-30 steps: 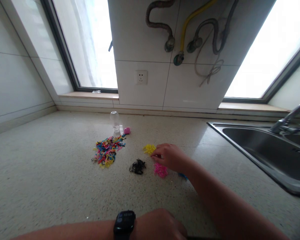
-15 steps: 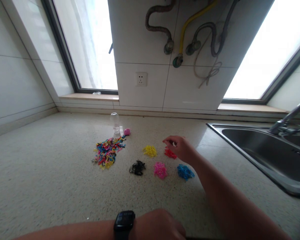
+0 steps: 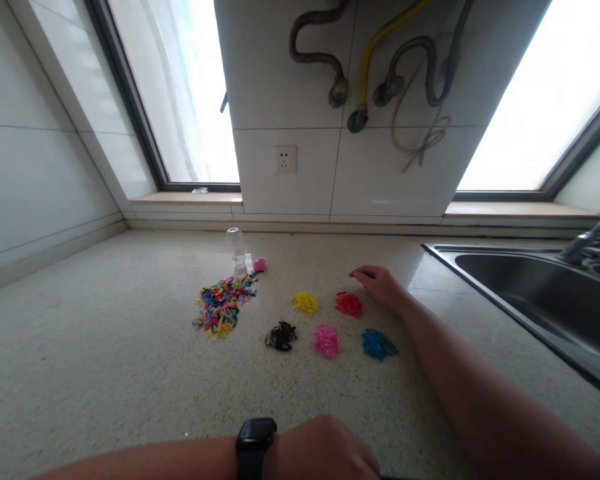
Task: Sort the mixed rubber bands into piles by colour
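Observation:
My right hand is just above and right of a small heap of red rubber bands. Its fingertips are drawn together in a pinch; anything between them is too small to see. Nearby lie sorted heaps of yellow bands, black bands, pink bands and blue bands. A larger mixed heap of coloured rubber bands spreads to the left. Along the bottom edge rests my left hand, fingers curled and partly out of frame, with a black watch on the wrist.
Behind the mixed heap a clear plastic bottle stands beside a small pink object. A steel sink with a tap is set into the speckled counter on the right. The tiled wall has a socket.
My right hand has moved up and right off the red heap, which is now fully visible. The whole view has shifted slightly; my left hand stays at the bottom edge.

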Motion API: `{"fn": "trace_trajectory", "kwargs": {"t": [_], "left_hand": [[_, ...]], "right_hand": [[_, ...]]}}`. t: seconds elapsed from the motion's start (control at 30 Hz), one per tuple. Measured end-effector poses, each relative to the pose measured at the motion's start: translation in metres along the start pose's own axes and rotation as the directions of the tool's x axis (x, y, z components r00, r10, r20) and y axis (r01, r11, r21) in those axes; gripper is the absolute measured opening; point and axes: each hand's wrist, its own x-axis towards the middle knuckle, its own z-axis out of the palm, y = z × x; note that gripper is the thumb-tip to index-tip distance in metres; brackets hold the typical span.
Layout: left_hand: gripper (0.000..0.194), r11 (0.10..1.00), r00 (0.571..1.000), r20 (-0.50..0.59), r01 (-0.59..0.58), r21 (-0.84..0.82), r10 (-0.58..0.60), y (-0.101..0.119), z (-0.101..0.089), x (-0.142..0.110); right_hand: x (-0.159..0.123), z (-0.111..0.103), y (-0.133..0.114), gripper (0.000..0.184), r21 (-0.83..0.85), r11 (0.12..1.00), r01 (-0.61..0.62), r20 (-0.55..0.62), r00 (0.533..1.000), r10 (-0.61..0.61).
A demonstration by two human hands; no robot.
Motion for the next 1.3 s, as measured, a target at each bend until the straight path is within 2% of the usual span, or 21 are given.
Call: {"fn": "trace_trajectory", "kwargs": {"t": [0.1,0.2,0.3,0.37,0.43,0.47,0.5,0.6,0.73,0.87,0.97,1.3], "left_hand": [[0.013,1.000,1.000,0.020,-0.021,0.022,0.021,0.009,-0.019,0.002],[0.019,0.995,0.999,-0.001,-0.039,0.090,0.039,0.025,-0.052,0.004],[0.017,0.981,0.991,-0.105,0.104,0.164,-0.088,0.037,-0.095,0.001],[0.018,0.951,0.966,-0.147,0.238,0.196,-0.212,0.036,-0.123,-0.006],[0.021,0.896,0.917,-0.201,0.384,0.223,-0.344,0.027,-0.148,-0.019],[0.023,0.844,0.863,-0.251,0.491,0.217,-0.438,0.020,-0.160,-0.028],[0.025,0.780,0.789,-0.293,0.599,0.180,-0.539,0.011,-0.170,-0.039],[0.034,0.654,0.650,-0.412,0.741,0.156,-0.638,-0.019,-0.193,-0.077],[0.038,0.494,0.475,-0.506,0.863,0.108,-0.720,-0.054,-0.210,-0.136],[0.039,0.381,0.359,-0.534,0.922,0.074,-0.765,-0.073,-0.217,-0.182],[0.039,0.328,0.322,-0.506,0.941,0.080,-0.800,-0.079,-0.219,-0.199],[0.032,0.260,0.284,-0.348,0.959,0.115,-0.893,-0.088,-0.220,-0.211]], "right_hand": [[0.002,0.000,0.002,0.037,-0.008,1.000,0.025,0.026,0.999,-0.025],[0.003,0.001,0.003,0.038,-0.023,1.000,0.011,0.043,0.999,-0.010],[0.004,0.001,0.004,0.039,-0.012,1.000,0.016,0.047,0.999,-0.015],[0.005,0.002,0.005,0.039,-0.003,1.000,0.022,0.047,0.999,-0.022],[0.005,0.003,0.008,0.041,-0.001,1.000,0.016,0.050,0.999,-0.016],[0.006,0.003,0.009,0.042,0.001,1.000,0.010,0.056,0.998,-0.011],[0.006,0.003,0.010,0.043,0.002,1.000,0.005,0.061,0.998,-0.005],[0.007,0.003,0.012,0.043,-0.003,1.000,0.001,0.073,0.997,-0.001],[0.007,0.003,0.011,0.042,-0.013,1.000,0.007,0.069,0.998,-0.006],[0.006,0.003,0.010,0.042,-0.003,1.000,-0.010,0.065,0.998,0.010],[0.006,0.004,0.009,0.043,0.009,1.000,-0.006,0.058,0.998,0.006],[0.006,0.003,0.009,0.044,-0.010,1.000,0.008,0.073,0.997,-0.007]]}}
